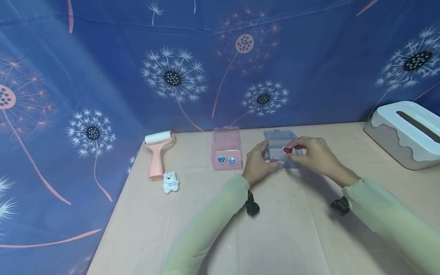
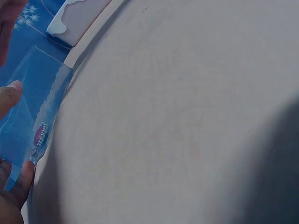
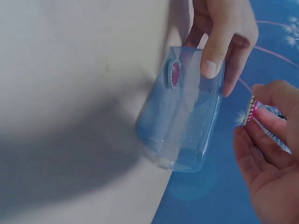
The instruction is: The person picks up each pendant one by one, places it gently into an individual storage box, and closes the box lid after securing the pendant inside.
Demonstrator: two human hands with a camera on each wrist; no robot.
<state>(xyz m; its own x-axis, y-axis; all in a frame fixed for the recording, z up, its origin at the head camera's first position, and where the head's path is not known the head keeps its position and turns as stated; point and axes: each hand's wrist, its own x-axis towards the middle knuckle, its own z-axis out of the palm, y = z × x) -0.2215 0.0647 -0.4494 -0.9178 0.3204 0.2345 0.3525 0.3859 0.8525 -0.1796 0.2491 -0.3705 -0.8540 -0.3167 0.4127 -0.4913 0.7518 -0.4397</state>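
My left hand (image 1: 256, 164) grips the left side of a small see-through blue box (image 1: 279, 134), whose lid stands raised at the back. Inside the box lies a pinkish-purple gem (image 3: 175, 74) with a beaded rim, near the left hand's thumb. Over the box's right part, my right hand (image 1: 316, 154) pinches a red gem (image 1: 287, 150) edged with beads between thumb and fingers. To the left stands an open pink see-through box (image 1: 227, 144) holding two blue gems (image 1: 221, 159), apart from both hands.
A pink roller with a white drum (image 1: 156, 152) lies at the table's left edge, beside a white bear figure (image 1: 170, 182). At the far right stands a white-topped tissue box (image 1: 402, 141). Blue dandelion-print cloth (image 1: 206, 49) hangs behind the table.
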